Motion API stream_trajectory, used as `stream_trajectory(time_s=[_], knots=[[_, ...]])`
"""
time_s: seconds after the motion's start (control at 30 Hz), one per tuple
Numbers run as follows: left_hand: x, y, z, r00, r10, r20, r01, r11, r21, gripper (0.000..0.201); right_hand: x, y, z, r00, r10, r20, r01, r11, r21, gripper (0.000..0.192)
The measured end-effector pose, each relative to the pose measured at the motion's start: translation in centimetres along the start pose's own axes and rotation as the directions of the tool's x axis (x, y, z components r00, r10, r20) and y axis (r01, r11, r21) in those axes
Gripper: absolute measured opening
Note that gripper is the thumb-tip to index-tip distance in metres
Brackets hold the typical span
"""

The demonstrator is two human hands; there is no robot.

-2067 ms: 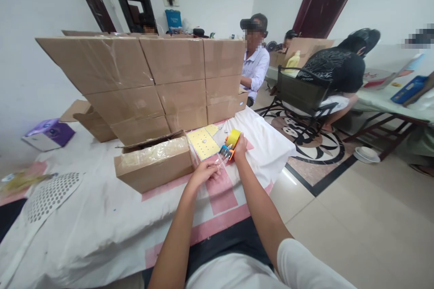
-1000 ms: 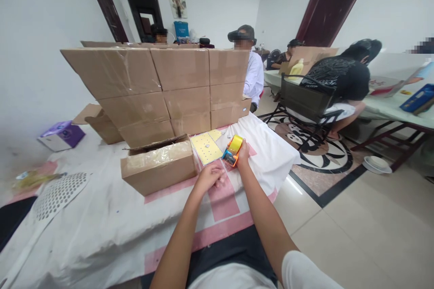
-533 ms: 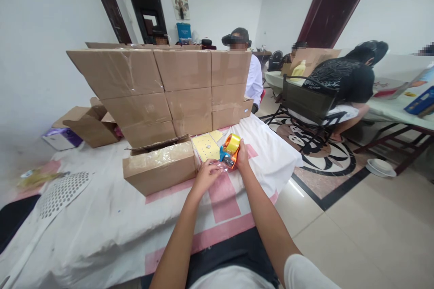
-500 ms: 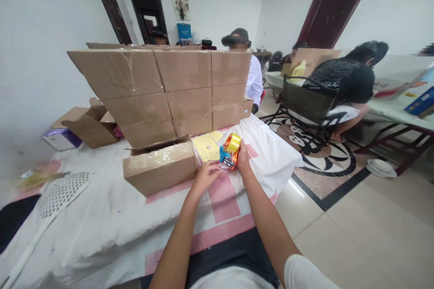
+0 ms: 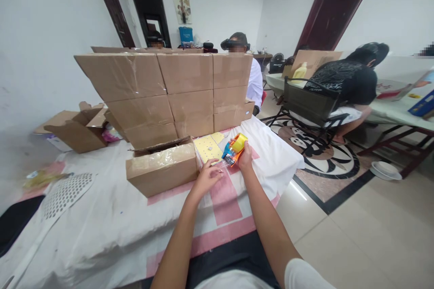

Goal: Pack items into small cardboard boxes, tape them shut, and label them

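My right hand [image 5: 246,158] is wrapped round a tape dispenser [image 5: 231,153] in orange and blue, fitted with a yellow roll of packing tape [image 5: 241,142]. Just left of it, my left hand [image 5: 207,178] has its fingers curled in a pinch. A clear strip of tape seems to run from the dispenser to those fingertips. Beside my left hand stands a cardboard box [image 5: 162,171], its top edge partly raised and shiny tape across its upper side. A yellow patterned sheet [image 5: 208,146] lies behind my hands on the table.
Stacked cardboard boxes [image 5: 190,92] form a wall across the table [image 5: 101,216]. An open carton [image 5: 77,128] stands at the left, with a white perforated fly swatter [image 5: 69,194] in front. One person [image 5: 254,76] sits behind the stack, another [image 5: 342,81] on a chair at right.
The dispenser has turned a little and shifted slightly right with my right hand. My left hand is a bit farther from it. The view has shifted slightly.
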State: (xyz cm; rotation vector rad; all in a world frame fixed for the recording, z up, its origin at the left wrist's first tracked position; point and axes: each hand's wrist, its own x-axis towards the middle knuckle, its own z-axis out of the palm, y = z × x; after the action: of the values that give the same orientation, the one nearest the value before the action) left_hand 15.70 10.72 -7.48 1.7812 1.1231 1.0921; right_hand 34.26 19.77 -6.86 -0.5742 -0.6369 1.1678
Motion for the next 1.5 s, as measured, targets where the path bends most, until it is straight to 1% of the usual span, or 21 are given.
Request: stream_trajectory(time_s=[0.07,0.13,0.17,0.3,0.4,0.47,0.53,0.6,0.67,0.77,0.9,1.0,1.13,1.2,1.27,1.37,1.43,1.5], knots=[[0.0,0.1,0.1,0.996,-0.035,0.082,0.039,0.998,-0.051,0.019,0.0,0.1,-0.1,0.999,-0.053,0.004,0.054,0.998,-0.042,0.040],[-0.1,0.2,0.2,0.986,-0.085,0.142,0.098,0.991,-0.087,0.023,-0.1,0.0,-0.2,0.997,-0.078,0.004,0.078,0.994,-0.076,0.037],[-0.1,0.2,0.3,0.983,-0.096,0.155,0.112,0.989,-0.097,0.024,-0.1,0.0,-0.2,0.997,-0.080,0.003,0.080,0.993,-0.086,0.036],[-0.3,0.3,0.4,0.983,-0.076,0.169,0.100,0.985,-0.139,0.026,-0.1,-0.1,-0.2,0.996,-0.090,-0.009,0.089,0.992,-0.095,0.037],[-0.5,0.3,0.5,0.974,-0.127,0.186,0.162,0.969,-0.187,0.033,0.0,-0.1,-0.3,0.994,-0.107,-0.010,0.105,0.990,-0.092,0.037],[-0.7,0.3,0.4,0.961,-0.190,0.201,0.229,0.954,-0.194,0.043,0.1,-0.1,-0.4,0.993,-0.114,-0.016,0.112,0.989,-0.097,0.036],[-0.8,0.4,0.3,0.944,-0.235,0.229,0.280,0.941,-0.188,0.058,0.1,-0.1,-0.4,0.992,-0.123,-0.034,0.118,0.987,-0.111,0.036],[-0.9,0.5,0.0,0.935,-0.256,0.245,0.306,0.932,-0.193,0.070,0.1,-0.2,-0.5,0.989,-0.137,-0.051,0.130,0.983,-0.127,0.036],[-0.9,0.6,-0.3,0.933,-0.260,0.247,0.312,0.929,-0.201,0.075,0.0,-0.3,-0.5,0.987,-0.148,-0.059,0.138,0.980,-0.140,0.036],[-1.0,0.5,-0.4,0.931,-0.270,0.247,0.318,0.931,-0.181,0.073,0.0,-0.3,-0.5,0.987,-0.141,-0.070,0.129,0.980,-0.154,0.036],[-0.9,0.2,0.0,0.928,-0.309,0.209,0.347,0.921,-0.178,0.060,0.1,-0.3,-0.6,0.982,-0.170,-0.080,0.154,0.972,-0.180,0.036],[-0.9,0.4,0.2,0.939,-0.324,0.116,0.339,0.929,-0.150,0.047,0.4,-0.1,-1.1,0.972,-0.202,-0.122,0.177,0.966,-0.190,0.036],[-0.9,1.1,0.1,0.959,-0.278,-0.061,0.281,0.959,0.048,0.031,0.9,0.2,-1.7,0.950,-0.238,-0.202,0.191,0.955,-0.225,0.038],[-0.9,1.3,0.1,0.961,-0.260,-0.096,0.270,0.957,0.110,0.022,0.9,0.3,-1.8,0.941,-0.251,-0.225,0.198,0.953,-0.231,0.039],[-1.0,1.2,0.1,0.966,-0.241,-0.094,0.250,0.964,0.094,0.015,0.9,0.1,-1.7,0.937,-0.251,-0.241,0.199,0.954,-0.222,0.038],[-1.1,0.7,0.5,0.977,-0.200,-0.068,0.199,0.980,-0.019,0.017,0.7,-0.2,-1.4,0.929,-0.253,-0.269,0.199,0.957,-0.210,0.036],[-1.0,0.4,0.8,0.979,-0.197,-0.054,0.193,0.979,-0.071,0.026,0.5,-0.5,-1.3,0.924,-0.255,-0.284,0.200,0.957,-0.208,0.037],[-1.0,0.2,1.2,0.975,-0.215,-0.050,0.210,0.974,-0.088,0.034,0.5,-0.6,-1.1,0.922,-0.251,-0.294,0.195,0.958,-0.208,0.039]])
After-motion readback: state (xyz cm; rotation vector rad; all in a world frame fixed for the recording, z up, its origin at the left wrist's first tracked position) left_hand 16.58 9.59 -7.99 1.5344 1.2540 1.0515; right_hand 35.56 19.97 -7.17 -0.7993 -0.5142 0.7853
